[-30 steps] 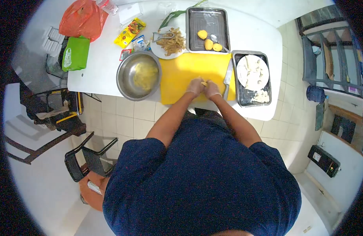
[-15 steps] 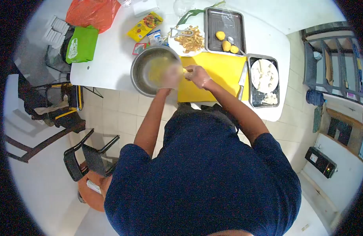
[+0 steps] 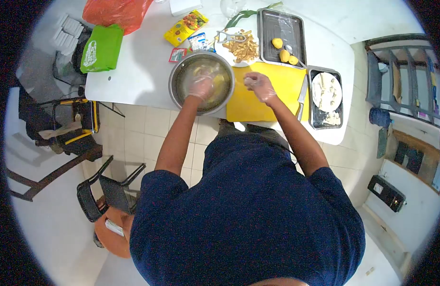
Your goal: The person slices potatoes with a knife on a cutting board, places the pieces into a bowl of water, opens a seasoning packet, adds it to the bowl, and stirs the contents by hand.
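My left hand [image 3: 201, 86], in a clear glove, reaches into the metal bowl [image 3: 173, 86], over yellow pieces [image 3: 220, 88] in cloudy liquid; its fingers are blurred, and what they hold cannot be made out. Above the yellow cutting board [image 3: 243, 106] is my right hand [image 3: 261, 86], also gloved, with its fingers curled together near the bowl's right side. Whether something small is between those fingers is too unclear to tell. A knife [image 3: 302, 95] lies along the board's right edge.
Behind the board, a dark tray [image 3: 282, 33] holds yellow peeled pieces [image 3: 284, 56] and a spoon. A plate of peelings [image 3: 241, 47] carries a peeler [image 3: 231, 36]. To the right, another tray [image 3: 326, 125] holds a white plate [image 3: 326, 93]. Packets [image 3: 186, 28] lie behind the bowl.
Both hands have moved left from the board's middle, where they were together around a small yellow piece. My left hand has gone into the bowl; my right hand has parted from it.
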`<state>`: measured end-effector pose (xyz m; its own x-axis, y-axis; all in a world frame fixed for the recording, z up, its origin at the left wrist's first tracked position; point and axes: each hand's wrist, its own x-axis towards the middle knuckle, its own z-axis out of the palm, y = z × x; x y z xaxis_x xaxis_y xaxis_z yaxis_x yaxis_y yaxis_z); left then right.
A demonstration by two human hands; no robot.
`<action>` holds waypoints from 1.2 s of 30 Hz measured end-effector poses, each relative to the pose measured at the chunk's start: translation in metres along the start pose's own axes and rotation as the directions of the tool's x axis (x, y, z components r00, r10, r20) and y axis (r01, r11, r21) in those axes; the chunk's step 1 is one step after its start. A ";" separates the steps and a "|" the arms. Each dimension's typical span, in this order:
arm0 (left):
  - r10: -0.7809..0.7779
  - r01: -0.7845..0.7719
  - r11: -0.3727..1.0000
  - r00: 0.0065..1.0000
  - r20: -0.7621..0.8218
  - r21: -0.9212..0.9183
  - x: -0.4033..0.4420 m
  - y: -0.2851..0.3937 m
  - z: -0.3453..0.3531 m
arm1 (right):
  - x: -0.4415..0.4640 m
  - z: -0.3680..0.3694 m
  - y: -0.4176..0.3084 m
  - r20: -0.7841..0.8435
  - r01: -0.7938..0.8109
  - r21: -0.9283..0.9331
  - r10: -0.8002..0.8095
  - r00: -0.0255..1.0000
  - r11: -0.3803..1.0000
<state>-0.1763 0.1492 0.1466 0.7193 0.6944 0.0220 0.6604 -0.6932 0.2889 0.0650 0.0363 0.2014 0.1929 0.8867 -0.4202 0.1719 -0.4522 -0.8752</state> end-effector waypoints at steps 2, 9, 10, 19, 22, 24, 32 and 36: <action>0.026 -0.030 0.996 0.998 0.056 0.084 0.006 0.008 0.010 | -0.017 -0.015 0.016 -0.066 -0.014 0.016 0.015 0.998 1.000; -0.138 0.140 0.990 0.904 0.405 0.025 0.018 -0.007 0.026 | -0.077 -0.054 0.060 -0.227 -0.189 0.105 0.208 0.951 0.976; -0.174 0.197 0.980 0.858 0.483 0.003 0.017 -0.006 0.017 | -0.082 -0.056 0.066 -0.231 -0.202 0.096 0.219 0.948 0.975; -0.159 0.188 0.959 0.976 0.147 -0.210 -0.017 -0.042 0.045 | -0.097 -0.056 0.086 -0.223 -0.232 -0.024 0.221 0.949 0.972; -0.150 0.196 0.952 0.968 0.202 -0.234 -0.021 -0.045 0.035 | -0.091 -0.056 0.088 -0.201 -0.249 -0.094 0.227 0.953 0.964; -0.003 0.086 0.945 0.967 0.253 -0.316 -0.026 -0.048 0.018 | -0.091 -0.054 0.087 -0.216 -0.222 -0.070 0.203 0.955 0.972; 0.163 0.050 0.931 0.829 0.535 -0.361 -0.021 -0.026 -0.009 | -0.091 -0.057 0.085 -0.247 -0.213 -0.257 0.149 0.957 0.943; 0.246 -0.175 0.967 0.818 0.519 -0.184 -0.019 -0.005 -0.024 | -0.093 -0.056 0.079 -0.253 -0.235 -0.286 0.163 0.954 0.929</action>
<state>-0.1983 0.1444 0.1677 0.8634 0.2973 -0.4076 0.4735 -0.7564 0.4514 0.1142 -0.0875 0.1846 0.4564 0.7472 -0.4831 0.3906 -0.6561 -0.6458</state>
